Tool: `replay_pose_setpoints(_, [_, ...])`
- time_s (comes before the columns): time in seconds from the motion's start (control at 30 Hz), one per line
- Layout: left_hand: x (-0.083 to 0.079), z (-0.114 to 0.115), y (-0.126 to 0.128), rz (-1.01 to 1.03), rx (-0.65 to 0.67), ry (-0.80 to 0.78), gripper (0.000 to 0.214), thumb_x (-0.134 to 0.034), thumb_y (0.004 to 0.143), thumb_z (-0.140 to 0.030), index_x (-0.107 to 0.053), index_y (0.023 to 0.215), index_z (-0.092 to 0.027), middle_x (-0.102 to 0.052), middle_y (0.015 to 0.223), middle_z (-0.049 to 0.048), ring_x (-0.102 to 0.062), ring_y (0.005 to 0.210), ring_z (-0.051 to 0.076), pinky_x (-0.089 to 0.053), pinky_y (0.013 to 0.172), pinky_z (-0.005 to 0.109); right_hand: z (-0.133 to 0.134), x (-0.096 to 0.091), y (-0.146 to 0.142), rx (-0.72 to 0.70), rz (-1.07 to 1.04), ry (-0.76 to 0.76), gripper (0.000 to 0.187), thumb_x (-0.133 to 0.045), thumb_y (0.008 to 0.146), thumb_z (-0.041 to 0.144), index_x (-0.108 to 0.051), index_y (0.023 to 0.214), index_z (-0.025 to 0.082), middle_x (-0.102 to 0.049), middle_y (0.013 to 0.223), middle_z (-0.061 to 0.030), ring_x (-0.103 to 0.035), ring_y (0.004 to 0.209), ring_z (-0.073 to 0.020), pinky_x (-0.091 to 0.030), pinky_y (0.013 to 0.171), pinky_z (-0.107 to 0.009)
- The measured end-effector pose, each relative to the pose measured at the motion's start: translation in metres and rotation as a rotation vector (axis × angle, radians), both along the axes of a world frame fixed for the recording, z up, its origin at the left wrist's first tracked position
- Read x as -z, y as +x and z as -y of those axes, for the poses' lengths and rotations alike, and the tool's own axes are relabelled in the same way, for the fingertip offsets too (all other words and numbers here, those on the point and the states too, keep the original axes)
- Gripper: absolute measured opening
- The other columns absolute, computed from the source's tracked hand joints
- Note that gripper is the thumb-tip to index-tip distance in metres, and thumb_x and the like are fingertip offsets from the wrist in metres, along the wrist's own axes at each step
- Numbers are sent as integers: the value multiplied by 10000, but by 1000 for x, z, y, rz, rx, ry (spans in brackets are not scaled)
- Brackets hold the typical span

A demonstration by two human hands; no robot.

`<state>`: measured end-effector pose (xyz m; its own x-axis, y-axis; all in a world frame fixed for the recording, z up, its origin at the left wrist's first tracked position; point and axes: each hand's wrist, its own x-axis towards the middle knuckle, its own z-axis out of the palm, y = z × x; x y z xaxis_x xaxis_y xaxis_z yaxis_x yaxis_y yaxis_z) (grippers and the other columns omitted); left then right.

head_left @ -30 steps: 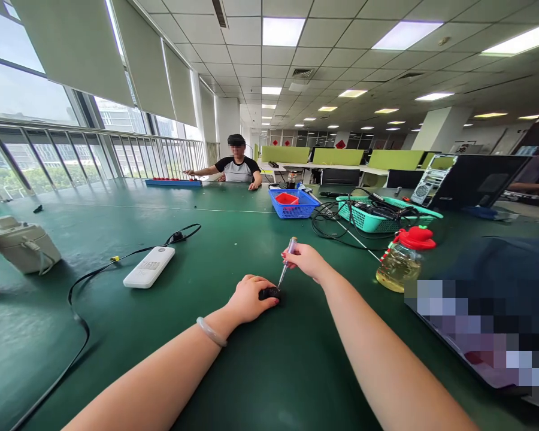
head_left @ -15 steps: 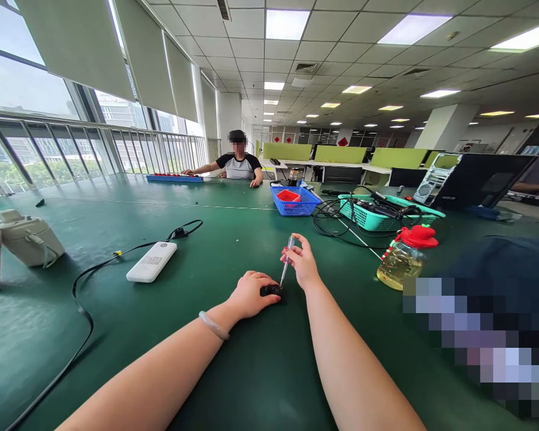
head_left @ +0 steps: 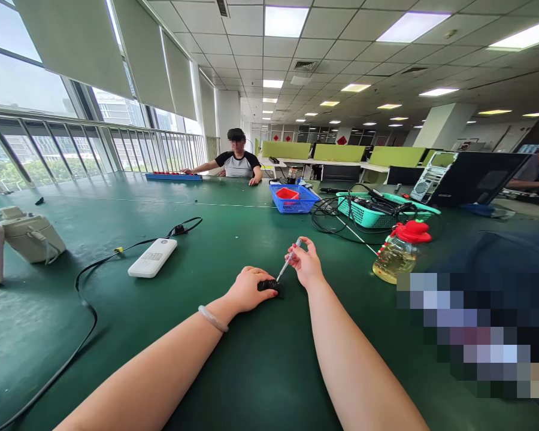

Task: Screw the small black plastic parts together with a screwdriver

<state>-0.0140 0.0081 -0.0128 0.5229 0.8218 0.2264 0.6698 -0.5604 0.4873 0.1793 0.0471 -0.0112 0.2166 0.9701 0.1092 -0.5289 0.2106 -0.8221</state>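
Note:
My left hand (head_left: 250, 290) rests on the green table (head_left: 233, 371), its fingers and thumb closed around a small black object (head_left: 269, 285). That object is partly covered by the fingers, and its kind cannot be made out. A slim screwdriver with a clear handle (head_left: 289, 260) is gripped in the fingers of my right hand (head_left: 307, 263). The screwdriver leans, handle up and to the right, with its tip at the top of the black object.
A white power bank (head_left: 153, 258) and a black cable (head_left: 86, 299) lie on the left. Toward the right are a blue basket (head_left: 295, 205), a teal basket (head_left: 363, 215) with cables and a red-lidded bottle (head_left: 397, 257). A person (head_left: 238, 158) sits at the far end.
The screwdriver has tilted further over, its handle moving right and slightly down with my right hand. My left hand keeps its hold on the black object, which has shifted slightly.

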Motion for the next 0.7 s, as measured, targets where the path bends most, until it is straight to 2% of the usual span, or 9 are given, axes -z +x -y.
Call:
replay_pose_setpoints(0.13, [0, 1, 0, 1, -9, 8, 355, -682, 773, -435, -708, 1086, -269, -673, 1169, 31, -508, 1179, 277, -383, 1054, 399, -1, 2, 1, 8, 0, 5, 505, -787, 587, 263, -465, 976, 285, -630, 652, 95, -624, 520, -123, -493, 486, -222])
replay_pose_setpoints(0.37, [0, 1, 0, 9, -8, 8, 363, -684, 773, -426, -703, 1092, -253, -672, 1171, 37, -508, 1176, 275, -383, 1052, 397, 0, 3, 2, -9, -21, 23, 503, -773, 606, 262, -450, 992, 279, -655, 681, 82, -654, 563, -138, -539, 572, -269])
replay_pose_setpoints(0.6, [-1, 2, 0, -4, -7, 16, 369, -677, 780, -430, -700, 1099, -246, -671, 1174, 45, -510, 1175, 270, -383, 1054, 399, 1, 3, -3, -16, 69, -4, 519, -789, 589, 276, -456, 986, 266, -634, 650, 79, -643, 515, -143, -486, 459, -217])
replay_pose_setpoints(0.7, [-1, 1, 0, -3, -3, 26, 362, -677, 780, -430, -700, 1095, -253, -675, 1166, 39, -517, 1171, 268, -388, 1049, 397, 0, 3, -4, -12, 48, -18, 478, -761, 614, 259, -455, 981, 264, -637, 649, 79, -648, 519, -148, -501, 474, -233])
